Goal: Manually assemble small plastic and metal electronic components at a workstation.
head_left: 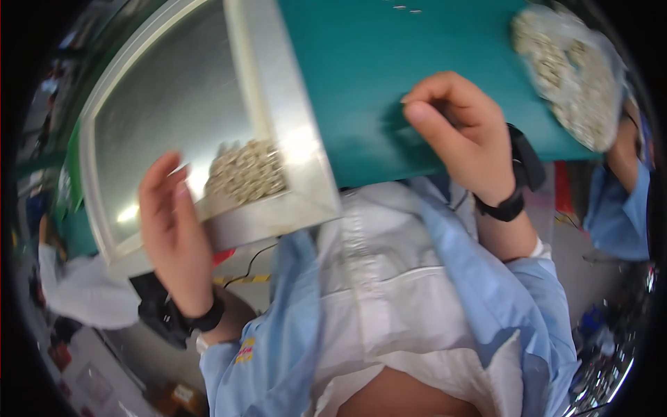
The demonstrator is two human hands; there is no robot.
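Observation:
My left hand grips the near edge of a shiny metal tray and tilts it, so a heap of small pale metal parts has slid into its lower right corner. My right hand rests on the green table mat with its fingers curled and pinched together near the mat's front edge; whether it holds one of the tiny parts is hidden. Both wrists wear black bands, and my sleeves are light blue.
A clear plastic bag of the same small parts lies at the mat's far right. Beside it is another person's arm in a light blue sleeve. A few tiny parts lie at the mat's far edge.

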